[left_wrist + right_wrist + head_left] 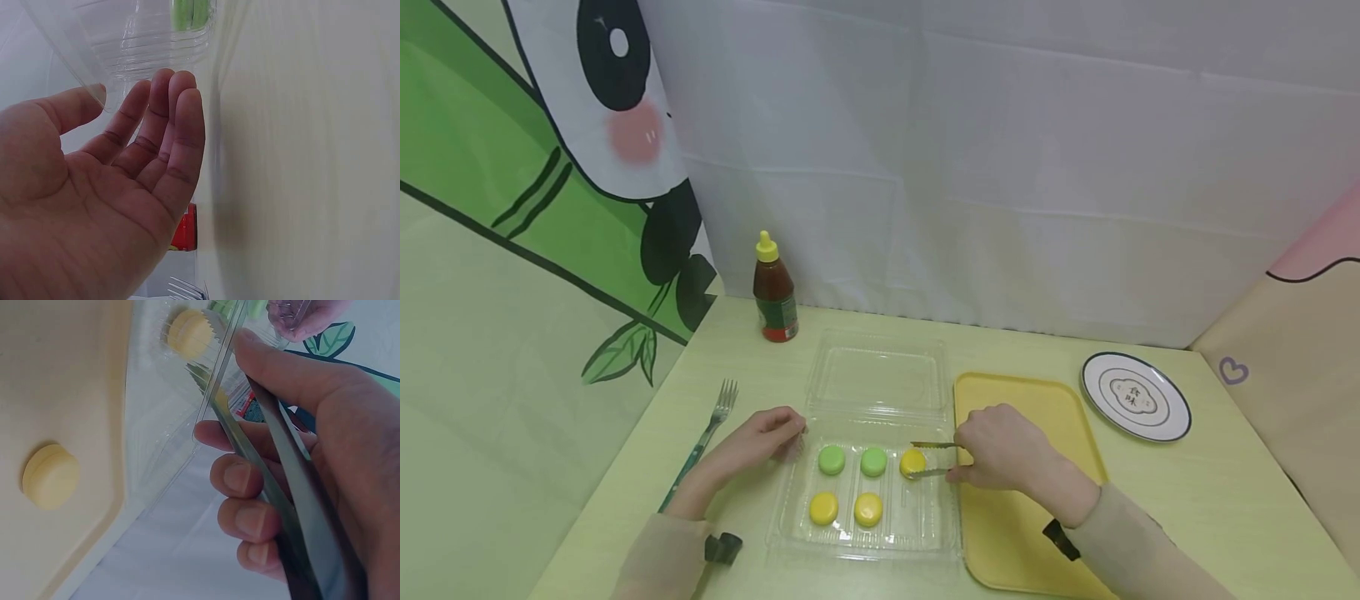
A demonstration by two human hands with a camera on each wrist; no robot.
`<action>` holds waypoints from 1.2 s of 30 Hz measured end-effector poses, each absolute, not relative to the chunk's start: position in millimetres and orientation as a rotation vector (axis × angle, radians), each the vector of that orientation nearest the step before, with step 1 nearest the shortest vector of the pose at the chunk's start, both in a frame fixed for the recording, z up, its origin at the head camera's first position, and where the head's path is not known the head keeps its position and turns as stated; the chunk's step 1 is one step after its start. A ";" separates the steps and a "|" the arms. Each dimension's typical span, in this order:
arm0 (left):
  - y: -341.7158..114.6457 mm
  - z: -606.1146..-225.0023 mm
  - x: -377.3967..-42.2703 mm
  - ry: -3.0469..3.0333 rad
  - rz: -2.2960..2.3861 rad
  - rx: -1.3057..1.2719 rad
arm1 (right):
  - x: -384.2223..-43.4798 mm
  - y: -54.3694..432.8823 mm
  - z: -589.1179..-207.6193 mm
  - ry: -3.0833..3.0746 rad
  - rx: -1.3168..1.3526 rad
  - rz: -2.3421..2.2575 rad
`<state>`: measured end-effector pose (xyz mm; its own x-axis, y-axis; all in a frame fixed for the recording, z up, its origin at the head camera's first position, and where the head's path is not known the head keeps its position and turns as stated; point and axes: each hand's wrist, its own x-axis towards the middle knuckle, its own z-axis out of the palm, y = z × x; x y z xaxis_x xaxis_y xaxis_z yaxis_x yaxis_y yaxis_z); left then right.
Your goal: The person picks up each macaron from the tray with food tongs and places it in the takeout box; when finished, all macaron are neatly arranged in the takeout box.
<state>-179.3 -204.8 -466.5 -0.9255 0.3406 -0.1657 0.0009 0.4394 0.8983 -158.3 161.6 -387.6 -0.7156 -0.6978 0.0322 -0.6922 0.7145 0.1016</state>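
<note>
My right hand [1006, 450] grips a pair of metal tongs [250, 450], whose serrated tips stand on either side of a yellow macaron [913, 462]. That macaron sits in the clear plastic container [865, 546], along with two green macarons [873, 461] and two more yellow ones [868, 509]. At the container's left edge is my left hand [760, 442], its fingers loosely bent beside the wall and the thumb by the rim. Another yellow macaron [50, 477] lies on the yellow tray [1022, 550], seen only in the right wrist view.
The container's lid [880, 375] lies open at the back. Left of it are a fork [706, 437] and, farther back, a sauce bottle [775, 292] with a yellow cap. A white plate [1165, 417] lies right of the tray. A cloth wall [1000, 167] closes the table's back.
</note>
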 end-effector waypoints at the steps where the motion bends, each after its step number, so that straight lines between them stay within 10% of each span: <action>1: -204.8 -466.3 -179.2 2.374 1.480 0.292 | -158.2 161.6 -387.6 -2.847 1.155 -0.127; 36: -204.2 -464.4 -179.4 2.371 1.475 0.284 | -155.2 177.5 -372.6 -2.901 1.138 0.023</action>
<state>-179.4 -204.2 -464.4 -0.9245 0.3390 -0.1742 -0.0066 0.4428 0.8966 -155.2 177.5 -372.6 -0.7329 -0.6798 0.0289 -0.6801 0.7331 -0.0043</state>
